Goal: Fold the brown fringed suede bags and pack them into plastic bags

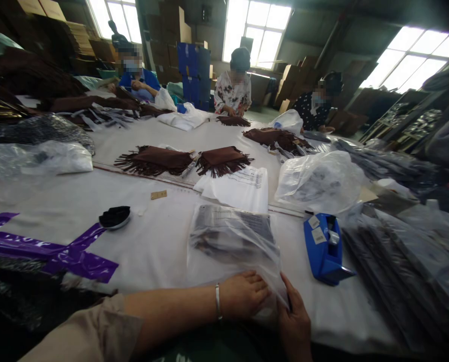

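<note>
Clear plastic, the bag (234, 246) lies under your flat, open left hand (245, 294), its edge gripped by your right hand (295, 322) (smoothing, seemingly; folding it would need even tension).

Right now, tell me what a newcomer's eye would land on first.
Probably the blue tape dispenser, on the table to the right of the clear bag that the left hand and right hand touch. Next, the shiny purple strips at the left, then the two brown fringed cloths beyond the bag.
</note>
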`<state>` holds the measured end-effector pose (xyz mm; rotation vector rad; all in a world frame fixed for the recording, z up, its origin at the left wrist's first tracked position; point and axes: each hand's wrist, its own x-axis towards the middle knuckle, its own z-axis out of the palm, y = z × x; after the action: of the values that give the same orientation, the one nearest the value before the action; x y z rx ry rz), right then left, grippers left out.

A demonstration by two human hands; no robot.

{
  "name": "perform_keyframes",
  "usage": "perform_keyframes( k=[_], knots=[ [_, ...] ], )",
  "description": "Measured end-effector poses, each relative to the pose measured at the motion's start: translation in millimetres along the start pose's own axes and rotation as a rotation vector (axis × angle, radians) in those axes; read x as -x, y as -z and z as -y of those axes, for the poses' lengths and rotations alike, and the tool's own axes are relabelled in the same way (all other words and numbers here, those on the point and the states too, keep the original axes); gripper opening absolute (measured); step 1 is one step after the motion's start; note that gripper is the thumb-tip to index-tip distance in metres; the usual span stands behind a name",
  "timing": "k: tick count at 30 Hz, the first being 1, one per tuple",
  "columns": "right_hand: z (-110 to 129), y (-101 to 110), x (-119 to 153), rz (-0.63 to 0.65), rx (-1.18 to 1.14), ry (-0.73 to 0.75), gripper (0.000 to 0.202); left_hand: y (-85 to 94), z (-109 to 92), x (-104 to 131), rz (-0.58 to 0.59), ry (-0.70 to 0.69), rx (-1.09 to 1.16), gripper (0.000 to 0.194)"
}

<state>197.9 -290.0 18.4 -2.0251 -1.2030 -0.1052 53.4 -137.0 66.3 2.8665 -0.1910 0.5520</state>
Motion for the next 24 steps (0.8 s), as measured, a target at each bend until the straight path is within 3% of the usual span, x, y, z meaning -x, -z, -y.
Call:
perform_keyframes(
  k=[2,3,6,9,12,14,17,21,24],
  knots=[
    [1.9,7.7,-3.8,-0.052,0.060,0.071,0.048,24.7,0.0,29.6,-0.049,-0.085,0.009,0.031],
    [2.6,11.5,-6.3,-0.073,0.082,0.115,0.049,35.8,2.1,44.9,-0.064,-0.048,-0.018,0.035],
    [0.9,20.6,-15.5,-0.038,0.097,0.198,0.053,55.0,17.8,86.5,-0.026,0.225,-0.125,0.060],
    [-8.7,26.1,-25.5,0.126,0.070,0.322,0.065,57.1,39.1,120.2,-0.005,0.379,-0.143,0.073],
    [-17.3,30.7,-36.8,0.412,0.063,0.504,0.076,61.8,54.0,145.9,0.081,0.334,-0.067,0.077],
    [-15.9,34.6,-45.5,0.643,0.066,0.547,0.078,69.9,60.0,156.3,0.187,0.275,0.012,0.078],
    [-3.2,44.2,-60.3,0.890,0.042,0.473,0.083,81.7,67.5,159.7,0.292,0.235,0.128,0.086],
    [14.3,66.4,-77.5,1.044,-0.047,0.325,0.075,90.5,75.8,151.6,0.375,0.224,0.265,0.092],
    [18.5,83.0,-83.0,1.154,-0.063,0.224,0.071,98.7,78.3,148.4,0.524,0.219,0.391,0.087]
  ],
)
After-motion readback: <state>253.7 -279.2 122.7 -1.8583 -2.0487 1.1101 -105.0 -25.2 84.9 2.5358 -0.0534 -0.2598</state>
